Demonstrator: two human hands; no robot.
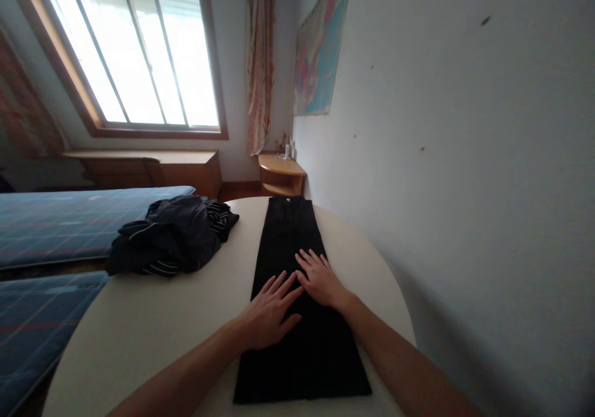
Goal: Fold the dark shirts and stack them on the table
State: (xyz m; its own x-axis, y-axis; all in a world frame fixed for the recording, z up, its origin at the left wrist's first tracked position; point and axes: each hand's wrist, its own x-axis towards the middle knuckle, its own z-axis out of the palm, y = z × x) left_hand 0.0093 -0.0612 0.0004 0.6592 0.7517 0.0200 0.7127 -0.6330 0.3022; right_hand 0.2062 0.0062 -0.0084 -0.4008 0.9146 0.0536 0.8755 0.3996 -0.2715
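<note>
Pale wall (465, 219) flanks a round white bench (153, 318), where folded black trousers (302, 367) run nearward from its far rim, a dark clothes heap (181, 231) at its left. Smoothing seems the step in hand: left hand (267, 315) and right hand (320, 280) lie flat on the trousers, clamping nothing; the next move likely calls for level layers. Beyond the bench, a corner cabinet (281, 166) bears small items, too small to identify.

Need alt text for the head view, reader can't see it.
A person's left hand and right hand rest palms down on a long, flat black garment on a round, pale table. A heap of dark clothes lies at its far left edge, near blue plaid mattresses. Behind: a bright window and a wall map.
</note>
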